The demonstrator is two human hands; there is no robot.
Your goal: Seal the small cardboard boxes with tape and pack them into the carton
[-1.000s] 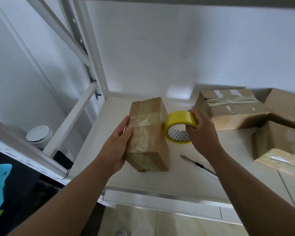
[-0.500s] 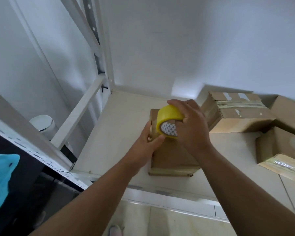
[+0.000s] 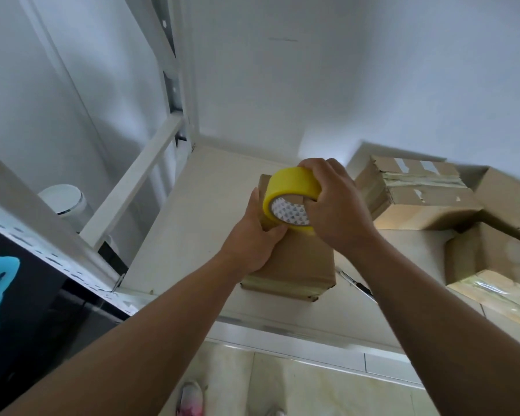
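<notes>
Stands on pale floor tiles (image 3: 312,391), a pink shoe (image 3: 191,397) at the bottom of the view. Holds both bare arms out over the front edge of the cream shelf board (image 3: 192,235). Grasps the small cardboard box (image 3: 300,262) with the left hand (image 3: 252,244), fingers laid up its left side and thumb hooked onto its near face; box upright on the board just behind the front edge, in the left half. Clamps the yellow tape roll (image 3: 291,190) in the right hand (image 3: 336,211), fingers curled over the rim and into the core, roll held at the upper part of the box. Just right of the box, partly hidden by the right arm, a slim dark tool (image 3: 354,284) flat on the board. Farther right, towards the back right corner, a taped brown box (image 3: 418,202), with further cardboard boxes (image 3: 490,256) touching it along the right edge. Beyond the left edge and lower down, a round white bin (image 3: 63,202). At the back left corner, a white rack upright (image 3: 174,85); behind all of it, a white wall (image 3: 312,70)
</notes>
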